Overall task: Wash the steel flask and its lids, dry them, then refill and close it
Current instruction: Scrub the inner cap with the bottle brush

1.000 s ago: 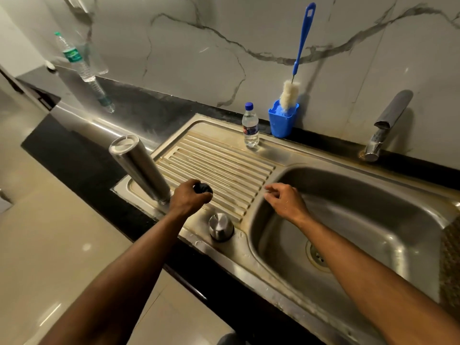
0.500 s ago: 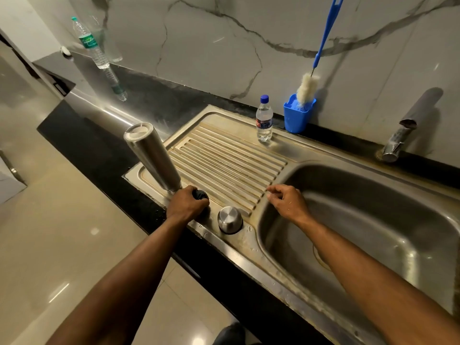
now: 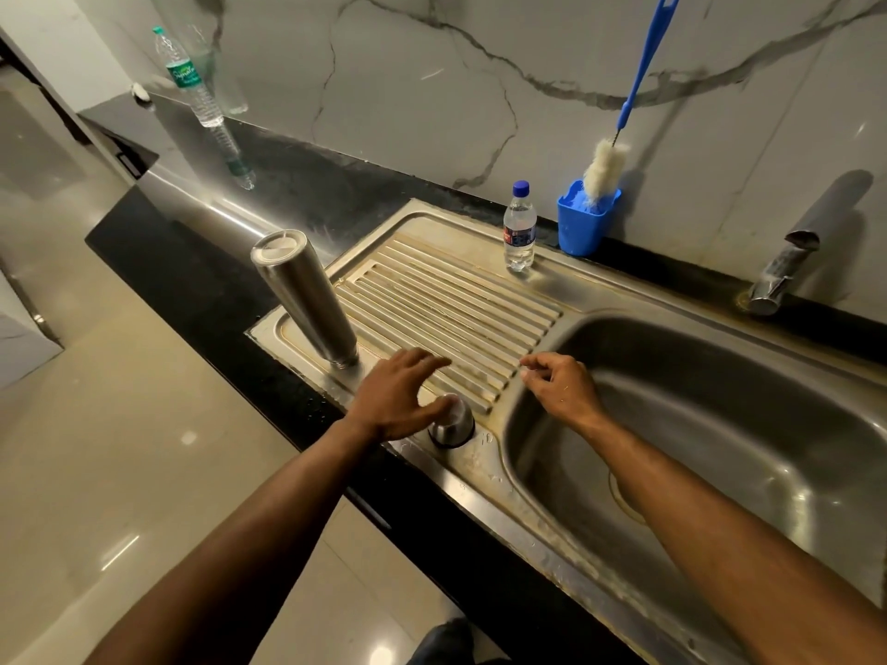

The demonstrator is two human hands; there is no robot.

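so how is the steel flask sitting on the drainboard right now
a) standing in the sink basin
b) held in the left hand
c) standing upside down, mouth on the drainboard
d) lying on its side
c: the steel flask stands mouth down on the drainboard, flat base up, with neither hand touching it.

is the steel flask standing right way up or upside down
Upside down: the steel flask stands mouth-down on the drainboard, its flat base on top.
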